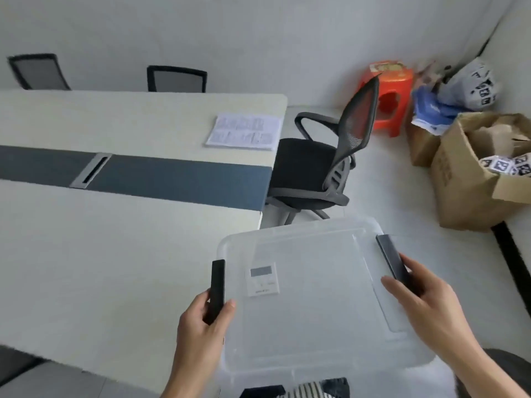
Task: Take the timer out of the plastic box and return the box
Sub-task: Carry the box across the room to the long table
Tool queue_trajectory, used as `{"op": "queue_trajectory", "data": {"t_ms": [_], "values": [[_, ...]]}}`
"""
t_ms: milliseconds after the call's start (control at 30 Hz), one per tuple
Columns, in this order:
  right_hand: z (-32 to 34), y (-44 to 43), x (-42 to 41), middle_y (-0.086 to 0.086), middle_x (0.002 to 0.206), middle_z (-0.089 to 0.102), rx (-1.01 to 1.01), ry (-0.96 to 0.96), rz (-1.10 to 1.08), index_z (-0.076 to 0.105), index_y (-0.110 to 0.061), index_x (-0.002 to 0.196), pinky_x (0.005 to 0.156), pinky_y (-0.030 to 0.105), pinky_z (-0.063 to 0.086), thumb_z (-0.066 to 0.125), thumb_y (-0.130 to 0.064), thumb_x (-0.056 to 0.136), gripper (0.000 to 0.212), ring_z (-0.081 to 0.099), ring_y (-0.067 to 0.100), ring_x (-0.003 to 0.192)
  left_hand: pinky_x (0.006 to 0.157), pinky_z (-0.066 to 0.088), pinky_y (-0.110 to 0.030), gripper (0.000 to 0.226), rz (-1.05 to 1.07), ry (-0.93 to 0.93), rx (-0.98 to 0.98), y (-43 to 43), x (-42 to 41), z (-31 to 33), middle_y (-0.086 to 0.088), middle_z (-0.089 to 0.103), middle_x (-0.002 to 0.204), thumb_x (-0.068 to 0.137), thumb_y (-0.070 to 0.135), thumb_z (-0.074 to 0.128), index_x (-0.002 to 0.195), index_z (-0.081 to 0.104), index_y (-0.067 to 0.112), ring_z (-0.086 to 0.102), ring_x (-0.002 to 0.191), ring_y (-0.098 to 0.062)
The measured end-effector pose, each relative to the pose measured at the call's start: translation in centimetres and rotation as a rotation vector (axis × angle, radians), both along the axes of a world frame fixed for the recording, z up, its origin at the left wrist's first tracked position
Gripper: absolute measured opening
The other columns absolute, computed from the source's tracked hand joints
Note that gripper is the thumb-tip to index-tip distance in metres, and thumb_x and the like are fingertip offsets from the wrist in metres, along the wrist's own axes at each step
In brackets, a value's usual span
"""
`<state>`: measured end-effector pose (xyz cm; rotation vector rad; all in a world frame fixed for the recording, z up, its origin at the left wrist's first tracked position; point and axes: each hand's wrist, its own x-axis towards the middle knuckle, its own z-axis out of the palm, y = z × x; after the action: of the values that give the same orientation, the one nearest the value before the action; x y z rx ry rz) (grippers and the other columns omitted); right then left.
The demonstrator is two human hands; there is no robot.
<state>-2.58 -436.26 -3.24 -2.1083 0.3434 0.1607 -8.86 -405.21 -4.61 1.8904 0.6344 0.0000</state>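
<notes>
While you hold the box (321, 297) off the table's (115, 254) right edge, three chairs ring the table: two (38, 71) at 11 o'clock beyond its far side and one black chair (319, 168) at 1 o'clock, just past the box. A paper sheet (244, 132) lies near the table's far right corner. At 2 o'clock sit an orange stool (392, 96), two cardboard cartons (471, 173) and some bags (471, 84).

Your left hand (201, 326) is curled closed around the box's left black latch (217, 288), thumb on the lid. Your right hand (428, 303) wraps the right latch (392, 258), fingers on the far side, thumb (400, 287) lying on the lid.

One white timer (263, 278) shows through the clear lid, inside the box toward its left side, at 7 o'clock from the black chair.
</notes>
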Motion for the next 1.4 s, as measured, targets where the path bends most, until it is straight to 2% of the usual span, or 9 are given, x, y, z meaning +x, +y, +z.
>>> {"op": "queue_trajectory", "data": {"t_ms": [200, 367, 500, 600, 733, 867, 1000, 1200, 1400], "values": [[-1.7, 5.6, 8.1, -0.006, 0.098, 0.070, -0.085, 0.017, 0.313, 0.056, -0.033, 0.130, 0.066, 0.026, 0.042, 0.065, -0.036, 0.082, 0.049, 0.062, 0.017, 0.088, 0.047, 0.032, -0.026, 0.008, 0.281, 0.022, 0.030, 2.6, -1.4, -0.6, 0.008, 0.041, 0.042, 0.084, 0.019, 0.067, 0.090, 0.064, 0.016, 0.035, 0.036, -0.012], [-2.0, 11.7, 12.4, 0.006, 0.074, 0.068, -0.117, -0.023, 0.524, 0.057, -0.027, 0.129, 0.059, 0.026, 0.044, 0.064, -0.027, 0.084, 0.046, 0.060, 0.019, 0.069, 0.048, 0.036, -0.025, 0.013, 0.478, 0.019, 0.018, 5.2, -1.8, -1.8, 0.007, 0.045, 0.041, 0.084, 0.027, 0.066, 0.092, 0.064, 0.017, 0.040, 0.038, -0.010], [-3.2, 15.7, 16.5, 0.003, 0.070, 0.067, -0.102, -0.028, 0.633, 0.060, -0.033, 0.120, 0.064, 0.036, 0.049, 0.061, -0.027, 0.084, 0.037, 0.059, 0.023, 0.066, 0.060, 0.046, -0.036, 0.023, 0.565, 0.064, 0.013, 6.7, -1.3, -3.2, 0.007, 0.053, 0.044, 0.080, 0.035, 0.069, 0.097, 0.063, 0.020, 0.052, 0.052, -0.020], [-4.3, 18.9, 19.2, -0.005, 0.065, 0.061, -0.081, -0.050, 0.752, 0.062, -0.032, 0.115, 0.057, 0.029, 0.043, 0.060, -0.024, 0.085, 0.031, 0.052, 0.014, 0.057, 0.063, 0.046, -0.031, 0.028, 0.616, 0.119, 0.039, 7.6, -0.9, -3.8, 0.003, 0.064, 0.058, 0.082, 0.038, 0.066, 0.101, 0.060, 0.019, 0.060, 0.062, -0.018], [-6.3, 23.1, 22.0, -0.007, 0.090, 0.068, -0.053, -0.005, 0.864, 0.057, -0.030, 0.127, 0.065, 0.024, 0.046, 0.060, -0.026, 0.088, 0.040, 0.062, 0.014, 0.077, 0.070, 0.050, -0.033, 0.024, 0.686, 0.221, 0.061, 8.1, -0.1, -4.0, -0.002, 0.067, 0.083, 0.088, 0.039, 0.058, 0.104, 0.052, 0.022, 0.064, 0.077, -0.018], [-8.5, 27.3, 25.3, -0.004, 0.107, 0.067, -0.018, 0.047, 0.975, 0.054, -0.025, 0.133, 0.067, 0.024, 0.046, 0.060, -0.026, 0.089, 0.044, 0.064, 0.020, 0.088, 0.063, 0.050, -0.030, 0.021, 0.779, 0.315, 0.046, 8.0, 1.6, -4.3, -0.004, 0.064, 0.081, 0.090, 0.037, 0.055, 0.102, 0.049, 0.021, 0.062, 0.074, -0.018], [-10.2, 30.5, 27.7, -0.001, 0.099, 0.067, 0.013, 0.084, 1.064, 0.052, -0.024, 0.135, 0.063, 0.022, 0.047, 0.059, -0.025, 0.090, 0.046, 0.064, 0.027, 0.086, 0.066, 0.051, -0.036, 0.025, 0.903, 0.355, 0.025, 7.7, 3.6, -4.7, -0.006, 0.062, 0.079, 0.091, 0.036, 0.054, 0.107, 0.051, 0.018, 0.062, 0.074, -0.021], [-11.7, 31.9, 29.4, -0.001, 0.090, 0.064, 0.020, 0.132, 1.141, 0.048, -0.025, 0.136, 0.055, 0.021, 0.047, 0.059, -0.025, 0.089, 0.048, 0.062, 0.023, 0.076, 0.054, 0.044, -0.024, 0.039, 1.021, 0.383, -0.027, 6.8, 6.0, -6.1, 0.002, 0.060, 0.080, 0.092, 0.029, 0.054, 0.127, 0.046, 0.014, 0.060, 0.068, -0.014], [-11.2, 32.8, 30.4, 0.016, 0.092, 0.067, 0.004, 0.132, 1.266, 0.054, -0.029, 0.121, 0.066, 0.041, 0.053, 0.059, -0.026, 0.089, 0.033, 0.062, 0.036, 0.082, 0.080, 0.053, -0.039, 0.041, 1.041, 0.369, -0.213, 7.4, 5.2, -7.2, -0.007, 0.063, 0.104, 0.091, 0.029, 0.056, 0.128, 0.046, 0.014, 0.062, 0.094, -0.026]]}}
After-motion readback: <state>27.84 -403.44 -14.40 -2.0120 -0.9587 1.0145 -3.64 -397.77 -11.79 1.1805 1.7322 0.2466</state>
